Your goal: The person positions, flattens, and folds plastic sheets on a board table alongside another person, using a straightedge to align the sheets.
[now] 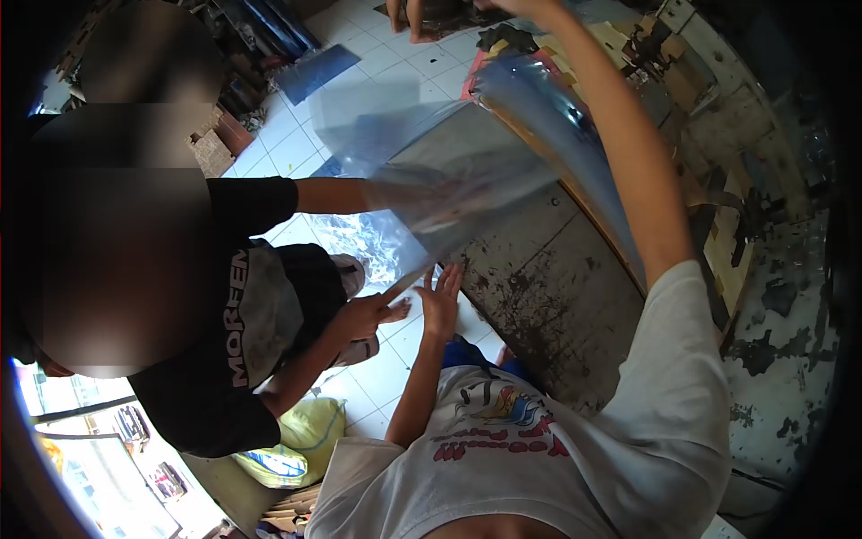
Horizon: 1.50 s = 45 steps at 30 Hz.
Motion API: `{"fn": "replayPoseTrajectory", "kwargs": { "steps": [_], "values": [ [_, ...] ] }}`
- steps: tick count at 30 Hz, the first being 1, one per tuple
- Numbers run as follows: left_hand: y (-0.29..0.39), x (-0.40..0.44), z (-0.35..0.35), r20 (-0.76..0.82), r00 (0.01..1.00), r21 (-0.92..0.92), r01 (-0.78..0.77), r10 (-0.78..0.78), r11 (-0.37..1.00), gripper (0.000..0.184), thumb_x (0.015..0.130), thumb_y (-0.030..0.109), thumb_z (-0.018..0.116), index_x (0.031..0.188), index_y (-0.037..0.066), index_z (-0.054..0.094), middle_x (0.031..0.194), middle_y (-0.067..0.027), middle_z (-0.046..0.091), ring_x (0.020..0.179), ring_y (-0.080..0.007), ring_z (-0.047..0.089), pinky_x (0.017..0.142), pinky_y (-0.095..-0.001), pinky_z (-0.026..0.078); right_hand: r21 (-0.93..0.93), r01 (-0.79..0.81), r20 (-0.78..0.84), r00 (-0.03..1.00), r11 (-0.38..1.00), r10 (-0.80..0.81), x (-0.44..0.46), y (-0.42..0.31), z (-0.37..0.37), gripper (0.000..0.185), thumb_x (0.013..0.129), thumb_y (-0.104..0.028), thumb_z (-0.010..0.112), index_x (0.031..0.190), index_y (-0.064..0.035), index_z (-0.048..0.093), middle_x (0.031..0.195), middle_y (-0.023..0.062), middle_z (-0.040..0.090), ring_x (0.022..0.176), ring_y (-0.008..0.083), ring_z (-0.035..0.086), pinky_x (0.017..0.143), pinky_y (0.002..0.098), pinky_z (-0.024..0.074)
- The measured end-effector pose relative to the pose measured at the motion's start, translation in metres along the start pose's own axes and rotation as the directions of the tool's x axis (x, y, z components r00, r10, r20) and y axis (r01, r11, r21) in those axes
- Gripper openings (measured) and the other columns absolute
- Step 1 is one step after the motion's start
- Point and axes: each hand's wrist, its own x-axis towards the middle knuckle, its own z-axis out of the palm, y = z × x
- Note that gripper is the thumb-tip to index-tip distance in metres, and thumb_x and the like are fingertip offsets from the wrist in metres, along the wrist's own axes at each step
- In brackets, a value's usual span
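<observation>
A clear plastic sheet (485, 166) stretches across the dark worn tabletop (539, 296). My left hand (441, 301) is at the table's near left edge, fingers spread, just below the sheet's lower corner; I cannot tell whether it touches the plastic. My right arm reaches far forward over the table's right side. Only part of my right hand (521, 4) shows at the top edge of the view, so its grip is hidden. Under that arm lies bunched or rolled clear plastic (561, 103) along the table's wooden edge strip (603, 235).
A co-worker in a black shirt (260, 305) stands at the left, one hand (364, 319) at the sheet's lower edge, the other arm behind it. Yellow sacks (310, 431) lie on white floor tiles. Scraps and cardboard (696, 76) crowd the right. Another person's legs (409, 18) show at the top.
</observation>
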Motion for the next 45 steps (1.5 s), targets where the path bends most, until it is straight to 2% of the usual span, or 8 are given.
{"fn": "replayPoseTrajectory", "kwargs": {
  "steps": [7,9,11,14,18,25,36,45],
  "values": [
    [-0.007,0.002,-0.001,-0.149,0.987,0.395,0.003,0.061,0.918,0.048,0.094,0.024,0.053,0.129,-0.001,0.032,0.117,-0.0239,0.052,0.109,-0.0306,0.056,0.092,-0.0368,0.048,-0.324,-0.443,0.044,0.876,0.836,0.48,-0.223,0.212,0.048,0.034,0.091,-0.031,0.052,0.106,-0.0014,0.06,0.1,0.0174,0.065,0.095,0.029,0.062,0.081,0.0377,0.0462],
    [0.027,-0.01,0.034,-0.294,0.948,0.724,0.304,-0.121,0.619,0.042,0.089,0.026,0.062,0.117,-0.002,0.046,0.11,-0.0197,0.055,0.097,-0.0251,0.061,0.082,-0.0332,0.051,-0.315,-0.586,-0.028,0.792,0.747,0.61,-0.256,0.239,0.069,0.046,0.092,-0.037,0.05,0.12,-0.0003,0.052,0.113,0.0193,0.06,0.106,0.0318,0.057,0.089,0.0378,0.0436],
    [0.029,-0.007,0.012,-0.318,0.876,0.905,0.165,0.363,0.393,0.056,0.079,0.028,0.074,0.113,-0.007,0.048,0.103,-0.0196,0.06,0.095,-0.0276,0.062,0.075,-0.0296,0.049,-0.25,-0.7,-0.153,0.711,0.669,0.687,-0.276,0.255,0.09,0.057,0.093,-0.041,0.047,0.132,0.001,0.043,0.124,0.02,0.054,0.115,0.0339,0.052,0.095,0.0371,0.0403],
    [0.058,0.014,0.012,0.366,0.563,0.883,0.041,0.741,-0.467,0.074,0.073,0.031,0.078,0.123,-0.01,0.042,0.097,-0.019,0.062,0.091,-0.0258,0.061,0.076,-0.0325,0.047,-0.073,-0.752,-0.019,0.658,0.655,0.753,-0.291,0.234,0.087,0.076,0.089,-0.051,0.051,0.14,0.0012,0.03,0.127,0.0183,0.051,0.118,0.0292,0.048,0.099,0.0348,0.0364],
    [0.092,0.064,0.01,0.016,0.939,0.997,-0.041,0.344,0.066,0.053,0.077,0.028,0.076,0.11,-0.006,0.055,0.072,-0.0091,0.064,0.07,-0.0169,0.061,0.065,-0.028,0.046,0.062,-0.622,0.059,0.783,0.781,0.619,-0.3,0.245,0.081,0.067,0.08,-0.049,0.067,0.12,0.0025,0.053,0.099,0.0121,0.064,0.097,0.0211,0.059,0.086,0.0323,0.0437],
    [0.085,0.077,-0.005,-0.138,0.948,0.898,-0.002,0.287,0.44,0.02,0.088,0.021,0.064,0.088,0.002,0.059,0.065,-0.0026,0.06,0.061,-0.0083,0.058,0.055,-0.0211,0.044,-0.212,-0.428,-0.114,0.904,0.879,0.412,-0.257,0.267,0.102,0.043,0.076,-0.042,0.074,0.084,-0.0008,0.063,0.074,0.007,0.063,0.07,0.0143,0.058,0.068,0.0276,0.0429],
    [0.082,0.079,-0.008,-0.12,0.936,0.88,-0.054,0.331,0.472,0.026,0.084,0.024,0.068,0.093,0.0,0.064,0.079,-0.0045,0.065,0.07,-0.011,0.06,0.062,-0.0236,0.05,-0.524,-0.29,-0.171,0.957,0.801,0.234,-0.249,0.281,0.126,0.04,0.078,-0.053,0.065,0.084,-0.0134,0.067,0.069,-0.0024,0.062,0.072,0.0184,0.054,0.076,0.0377,0.0305],
    [0.098,0.078,0.022,-0.21,0.969,0.977,0.206,0.128,0.05,0.041,0.079,0.039,0.07,0.085,-0.001,0.071,0.073,-0.0075,0.068,0.063,-0.0096,0.058,0.061,-0.0266,0.046,-0.576,-0.271,-0.245,0.957,0.771,0.153,-0.244,0.279,0.132,0.038,0.08,-0.054,0.062,0.086,-0.0168,0.068,0.064,-0.0038,0.06,0.069,0.0194,0.055,0.072,0.0388,0.0325]
  ]
}}
